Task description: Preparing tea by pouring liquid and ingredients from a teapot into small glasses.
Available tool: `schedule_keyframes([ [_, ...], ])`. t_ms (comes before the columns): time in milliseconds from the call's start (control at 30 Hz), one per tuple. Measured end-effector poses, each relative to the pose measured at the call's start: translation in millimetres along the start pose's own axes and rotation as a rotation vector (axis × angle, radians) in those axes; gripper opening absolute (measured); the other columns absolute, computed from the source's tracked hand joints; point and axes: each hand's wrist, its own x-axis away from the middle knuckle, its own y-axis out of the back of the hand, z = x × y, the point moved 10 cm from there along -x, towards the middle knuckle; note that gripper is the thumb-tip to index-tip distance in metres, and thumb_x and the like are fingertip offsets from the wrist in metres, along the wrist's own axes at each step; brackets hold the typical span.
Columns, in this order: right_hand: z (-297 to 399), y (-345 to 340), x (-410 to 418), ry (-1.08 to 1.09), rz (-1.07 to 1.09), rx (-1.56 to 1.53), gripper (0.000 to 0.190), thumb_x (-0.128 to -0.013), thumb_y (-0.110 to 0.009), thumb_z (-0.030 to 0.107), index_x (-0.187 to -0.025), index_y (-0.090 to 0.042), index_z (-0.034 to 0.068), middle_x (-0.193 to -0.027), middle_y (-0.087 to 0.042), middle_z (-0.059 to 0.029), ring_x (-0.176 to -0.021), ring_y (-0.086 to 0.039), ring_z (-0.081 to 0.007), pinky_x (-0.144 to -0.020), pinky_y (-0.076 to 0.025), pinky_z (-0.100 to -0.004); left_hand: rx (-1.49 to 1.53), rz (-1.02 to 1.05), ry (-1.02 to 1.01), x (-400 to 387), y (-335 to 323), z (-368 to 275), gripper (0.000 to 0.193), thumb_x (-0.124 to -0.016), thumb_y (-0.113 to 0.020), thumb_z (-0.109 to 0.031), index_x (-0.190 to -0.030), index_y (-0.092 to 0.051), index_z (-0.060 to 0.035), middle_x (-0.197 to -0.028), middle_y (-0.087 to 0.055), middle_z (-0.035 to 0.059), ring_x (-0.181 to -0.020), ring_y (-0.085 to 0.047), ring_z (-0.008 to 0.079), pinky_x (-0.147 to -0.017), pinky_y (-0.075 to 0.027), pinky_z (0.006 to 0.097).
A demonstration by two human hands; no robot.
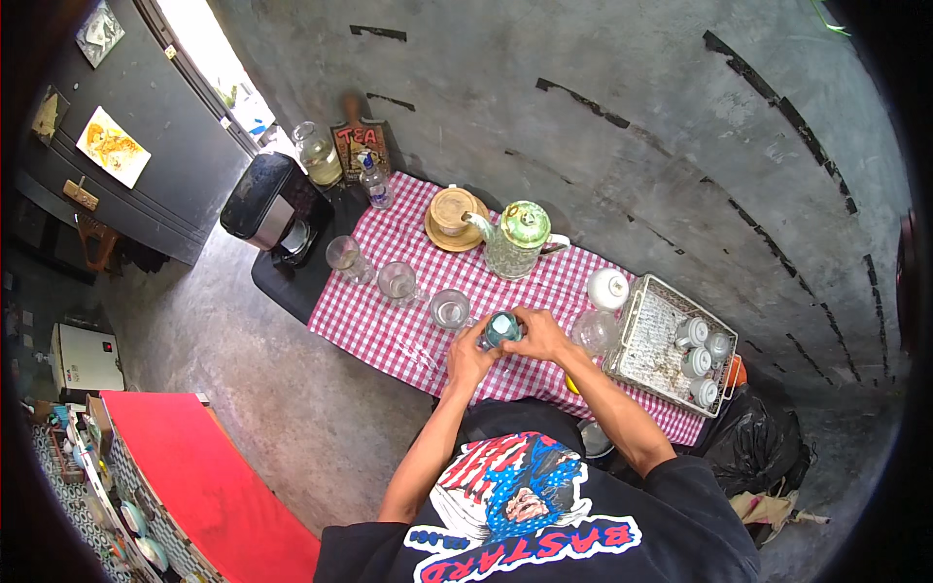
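Observation:
My left hand (469, 355) and my right hand (541, 337) both hold a bluish glass (503, 328) over the front part of a checkered tablecloth (372, 339). The fingers of each hand close around its sides. Left of it stand three clear glass vessels in a slanting row: a glass (450, 310) nearest my left hand, a glass mug (398, 284) and a stemmed glass (348, 257). To the right of my right hand are a clear round glass vessel (594, 334) and a white cup or bowl (608, 289).
A patterned teapot (512, 251) and a lidded cup (453, 211) on a saucer stand at the back. A wire-rimmed tray (641, 328) holds several cups at right. On the left are a coffee maker (273, 208), a bottle (376, 186) and a glass jar (318, 157). The wall (619, 167) runs behind.

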Motion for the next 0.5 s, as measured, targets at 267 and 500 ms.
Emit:
schedule_keyframes([
  [267, -3.8, -1.6, -0.4, 0.015, -0.011, -0.001, 0.055, -0.059, -0.076, 0.035, -0.097, -0.063, -0.002, -0.077, -0.066, -0.0176, -0.069, -0.066, -0.0289, -0.064, -0.052, -0.0371, -0.001, -0.003, -0.008, 0.7, 2.5, -5.1, 0.07, -0.058, -0.085, -0.023, -0.123, -0.06, -0.0138, -0.097, -0.065, 0.014, -0.085, -0.064, 0.0308, -0.072, -0.05, 0.0399],
  [500, -1.9, -1.8, -1.9, 0.012, 0.003, 0.012, 0.053, -0.059, -0.075, 0.035, -0.094, -0.062, -0.002, -0.077, -0.065, -0.0183, -0.069, -0.066, -0.0294, -0.064, -0.052, -0.0376, 0.01, -0.002, -0.003, 0.8, 2.2, -2.9, 0.071, -0.058, -0.085, -0.023, -0.124, -0.059, -0.015, -0.097, -0.065, 0.0135, -0.081, -0.064, 0.0294, -0.07, -0.05, 0.0392],
])
